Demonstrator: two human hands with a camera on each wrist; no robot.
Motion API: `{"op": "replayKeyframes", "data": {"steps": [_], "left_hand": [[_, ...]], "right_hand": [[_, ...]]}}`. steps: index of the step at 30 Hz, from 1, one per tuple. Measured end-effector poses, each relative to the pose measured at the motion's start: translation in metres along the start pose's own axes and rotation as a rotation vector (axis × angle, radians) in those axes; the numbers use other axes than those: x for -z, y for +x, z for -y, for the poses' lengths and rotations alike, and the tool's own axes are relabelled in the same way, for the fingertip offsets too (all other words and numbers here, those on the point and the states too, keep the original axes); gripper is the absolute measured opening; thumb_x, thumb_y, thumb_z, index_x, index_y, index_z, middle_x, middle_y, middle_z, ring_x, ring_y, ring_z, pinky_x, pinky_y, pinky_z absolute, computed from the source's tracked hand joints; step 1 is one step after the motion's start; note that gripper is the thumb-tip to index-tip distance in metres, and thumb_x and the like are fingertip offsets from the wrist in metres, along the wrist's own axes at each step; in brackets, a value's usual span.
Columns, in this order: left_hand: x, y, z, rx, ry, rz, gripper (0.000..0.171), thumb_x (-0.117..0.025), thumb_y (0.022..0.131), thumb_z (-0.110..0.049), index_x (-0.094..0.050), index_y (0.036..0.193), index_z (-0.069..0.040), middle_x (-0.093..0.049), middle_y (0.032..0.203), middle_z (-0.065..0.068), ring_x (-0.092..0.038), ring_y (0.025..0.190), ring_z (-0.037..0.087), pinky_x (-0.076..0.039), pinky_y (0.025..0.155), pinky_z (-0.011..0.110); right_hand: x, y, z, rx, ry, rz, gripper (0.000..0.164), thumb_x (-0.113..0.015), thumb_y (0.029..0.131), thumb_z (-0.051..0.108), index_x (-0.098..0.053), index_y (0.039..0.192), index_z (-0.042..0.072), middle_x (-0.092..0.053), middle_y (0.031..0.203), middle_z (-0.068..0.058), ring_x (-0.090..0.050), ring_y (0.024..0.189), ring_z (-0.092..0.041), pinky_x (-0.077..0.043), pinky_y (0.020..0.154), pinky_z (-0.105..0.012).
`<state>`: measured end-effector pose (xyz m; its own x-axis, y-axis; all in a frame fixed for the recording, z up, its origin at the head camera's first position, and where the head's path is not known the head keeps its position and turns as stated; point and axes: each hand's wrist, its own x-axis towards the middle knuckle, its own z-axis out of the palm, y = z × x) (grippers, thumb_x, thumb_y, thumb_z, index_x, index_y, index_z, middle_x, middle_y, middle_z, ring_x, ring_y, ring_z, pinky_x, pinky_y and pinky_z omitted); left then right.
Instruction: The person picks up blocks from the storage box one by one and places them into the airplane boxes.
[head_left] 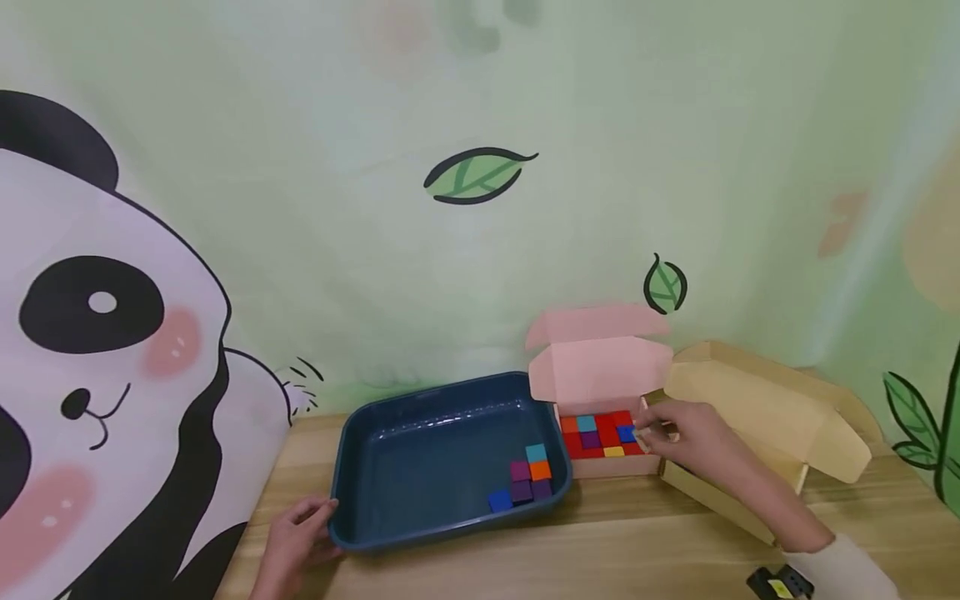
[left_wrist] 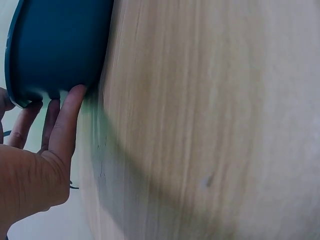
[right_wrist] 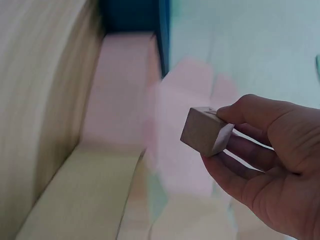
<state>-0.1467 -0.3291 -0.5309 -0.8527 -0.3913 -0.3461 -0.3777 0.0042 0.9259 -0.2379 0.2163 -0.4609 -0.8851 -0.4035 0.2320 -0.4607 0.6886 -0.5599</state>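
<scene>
A plain brownish cube block [right_wrist: 202, 131] is pinched between the thumb and fingers of my right hand [head_left: 686, 429], which is over the right edge of the pink box [head_left: 611, 467]. Inside that box lie red, blue, purple, orange and yellow blocks [head_left: 588, 439], partly hidden by the hand. At the front left corner of the dark blue tray [head_left: 420, 467], my left hand [head_left: 296, 533] holds the rim, several fingertips against the outer wall [left_wrist: 60, 50]. Several coloured cubes [head_left: 521, 490] sit together in the tray's front right corner.
An open tan cardboard box [head_left: 750, 492] stands to the right, its lid [head_left: 765, 408] raised. The pink box's lid [head_left: 611, 371] leans up at the back. Wooden tabletop [head_left: 570, 550] shows in front, and a panda-printed backdrop [head_left: 360, 208] rises behind.
</scene>
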Motion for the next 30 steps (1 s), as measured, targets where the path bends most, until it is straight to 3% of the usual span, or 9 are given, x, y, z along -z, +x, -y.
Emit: {"op": "replayKeyframes", "data": {"steps": [6, 12, 16, 24, 30], "left_hand": [[0.003, 0.0, -0.002, 0.006, 0.018, 0.002, 0.031, -0.069, 0.086, -0.025, -0.064, 0.103, 0.0, -0.06, 0.098, 0.006, -0.066, 0.075, 0.02, -0.057, 0.065, 0.041], [0.004, -0.001, -0.001, 0.026, 0.016, 0.008, 0.029, -0.068, 0.087, -0.025, -0.064, 0.102, 0.0, -0.062, 0.095, 0.005, -0.067, 0.075, 0.02, -0.057, 0.065, 0.041], [0.004, -0.004, 0.0, 0.036, 0.027, 0.013, 0.031, -0.069, 0.087, -0.026, -0.064, 0.104, 0.0, -0.062, 0.097, 0.006, -0.067, 0.076, 0.02, -0.057, 0.066, 0.041], [0.006, -0.004, -0.001, 0.004, 0.003, 0.015, 0.025, -0.071, 0.086, -0.025, -0.066, 0.097, -0.003, -0.063, 0.092, 0.004, -0.067, 0.073, 0.02, -0.057, 0.064, 0.041], [0.005, -0.003, 0.001, 0.005, -0.008, 0.021, 0.027, -0.072, 0.084, -0.027, -0.067, 0.097, -0.004, -0.064, 0.091, 0.003, -0.067, 0.073, 0.021, -0.057, 0.064, 0.042]], "right_hand": [[0.021, -0.02, -0.032, -0.01, -0.16, 0.007, 0.009, -0.073, 0.079, 0.008, -0.07, 0.085, 0.014, -0.064, 0.078, 0.008, -0.055, 0.068, -0.007, -0.05, 0.059, -0.026], [0.036, -0.038, -0.049, -0.053, -0.229, 0.086, 0.005, -0.073, 0.079, 0.007, -0.069, 0.081, 0.01, -0.066, 0.078, 0.003, -0.062, 0.07, -0.015, -0.054, 0.061, -0.033], [0.041, -0.053, -0.058, -0.034, -0.313, 0.12, 0.009, -0.076, 0.075, 0.007, -0.068, 0.076, 0.012, -0.064, 0.076, 0.004, -0.059, 0.067, -0.015, -0.052, 0.057, -0.033], [0.038, -0.06, -0.073, 0.082, -0.437, 0.129, 0.025, -0.078, 0.063, -0.002, -0.061, 0.064, 0.018, -0.05, 0.069, 0.006, -0.046, 0.059, -0.01, -0.042, 0.051, -0.027], [0.025, -0.059, -0.075, 0.008, -0.419, 0.144, 0.019, -0.07, 0.068, -0.006, -0.06, 0.073, 0.009, -0.052, 0.068, 0.003, -0.049, 0.06, -0.014, -0.046, 0.052, -0.031]]}}
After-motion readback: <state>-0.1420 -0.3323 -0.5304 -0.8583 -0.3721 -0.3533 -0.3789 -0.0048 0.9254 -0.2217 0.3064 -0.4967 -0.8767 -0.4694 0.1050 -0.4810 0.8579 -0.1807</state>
